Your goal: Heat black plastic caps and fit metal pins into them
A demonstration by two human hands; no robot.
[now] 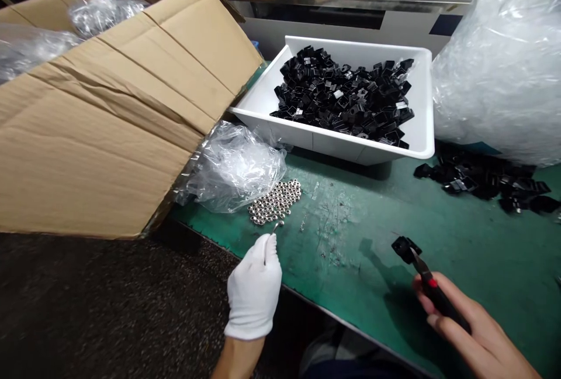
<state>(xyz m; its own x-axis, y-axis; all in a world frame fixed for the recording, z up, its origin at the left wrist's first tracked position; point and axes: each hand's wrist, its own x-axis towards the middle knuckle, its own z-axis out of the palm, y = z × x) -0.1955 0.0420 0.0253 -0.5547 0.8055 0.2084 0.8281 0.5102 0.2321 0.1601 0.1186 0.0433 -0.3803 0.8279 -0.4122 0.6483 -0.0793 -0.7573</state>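
My left hand (255, 288), in a white glove, pinches a thin metal tool (275, 228) whose tip is beside a small loose silver ring (281, 223). Just beyond lies a cluster of small silver rings (274, 202) on the green table (324, 285). My bare right hand (464, 320) is closed round a black-handled tool with a red mark (433, 283). At that tool's tip, above the table, a small black part (405, 248) is held. Part of the thin tool is hidden by the glove.
A white bin (363, 151) of black parts stands at the back, with loose black parts (491, 180) to its right. A large cardboard box (109, 133), a clear plastic bag (239, 168) and a bulky plastic bag (504, 69) flank it. The table's front edge runs diagonally.
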